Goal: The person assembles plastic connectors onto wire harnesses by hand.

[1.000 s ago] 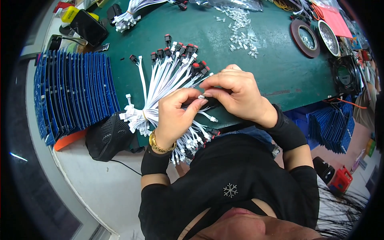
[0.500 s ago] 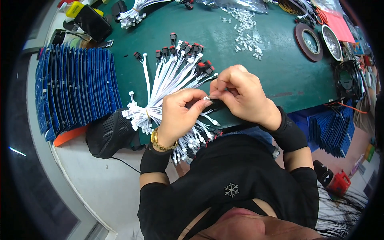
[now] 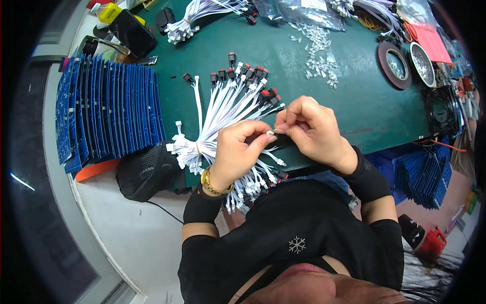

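Note:
Over the near edge of the table, my left hand (image 3: 239,152) pinches a small white connector (image 3: 270,133) between thumb and forefinger. My right hand (image 3: 316,129) meets it there, its thumb and fingers closed right beside the connector; what lies in that pinch is too small to make out. Under and beside my left hand spreads a bundle of white cables (image 3: 215,119), tied with a band. Black switches with red parts (image 3: 260,72) tip its far ends, and white plugs (image 3: 190,152) cluster at the near end. More cable ends (image 3: 248,187) hang below my left wrist.
A row of blue circuit boards (image 3: 109,111) stands at the left. Small clear plastic pieces (image 3: 320,55) are scattered at the back, near plastic bags (image 3: 309,15). Tape rolls (image 3: 385,63) and a black fan (image 3: 439,109) sit at the right. Another cable bundle (image 3: 185,28) lies at the far left.
The whole view has shifted slightly, so everything appears a little lower and further right. Both hands keep their pinch around the connector, with barely any change in the fingers.

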The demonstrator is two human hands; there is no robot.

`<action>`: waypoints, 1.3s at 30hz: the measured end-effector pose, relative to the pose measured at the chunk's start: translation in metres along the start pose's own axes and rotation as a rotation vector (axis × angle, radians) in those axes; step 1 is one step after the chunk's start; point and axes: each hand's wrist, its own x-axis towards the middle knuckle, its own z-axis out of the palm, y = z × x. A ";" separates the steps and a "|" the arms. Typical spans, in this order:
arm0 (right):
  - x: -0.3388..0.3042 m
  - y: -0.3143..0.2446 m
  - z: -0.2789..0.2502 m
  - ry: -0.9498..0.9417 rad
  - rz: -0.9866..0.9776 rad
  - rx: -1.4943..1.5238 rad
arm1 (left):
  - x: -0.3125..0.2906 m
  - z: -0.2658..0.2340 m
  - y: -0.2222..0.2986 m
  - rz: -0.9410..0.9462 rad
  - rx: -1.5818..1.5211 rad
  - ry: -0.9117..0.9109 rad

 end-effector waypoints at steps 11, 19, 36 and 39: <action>0.001 0.001 0.001 0.012 -0.008 -0.020 | 0.000 0.001 0.001 0.027 0.019 -0.002; 0.009 -0.006 0.000 0.074 -0.179 -0.223 | 0.000 0.001 0.000 0.001 0.002 0.023; 0.006 0.001 0.009 0.049 -0.082 -0.156 | 0.002 -0.002 0.002 -0.027 0.114 -0.080; 0.006 0.002 0.010 0.035 -0.212 -0.266 | -0.001 -0.003 -0.002 0.017 0.144 -0.063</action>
